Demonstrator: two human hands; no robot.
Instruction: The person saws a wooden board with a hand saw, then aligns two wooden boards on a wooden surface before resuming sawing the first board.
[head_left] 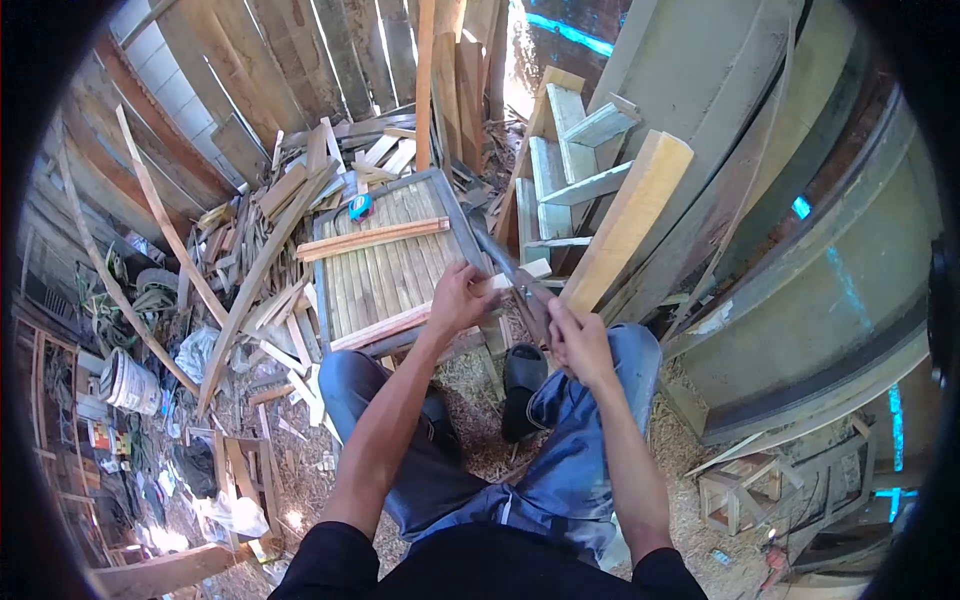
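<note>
My left hand [462, 298] is closed around a long pale wooden strip [385, 328] near its right end. The strip lies across the lower part of a slatted wooden panel [352, 290] with a grey frame. In my right hand [580, 342] is a long dark-bladed tool [534, 300], pointing away and to the left. Its blade crosses close beside the strip's right end, and my fingers hide the handle. Farther up the panel lies another wooden strip [375, 240], with a blue tape measure [360, 207] just above it.
A thick wooden beam [630, 220] leans by my right knee, before a stepped pale wooden piece [570, 150]. Scrap wood [285, 215] piles up behind and left of the panel. A white bucket [130, 382] stands far left. Large curved panels [820, 330] fill the right side.
</note>
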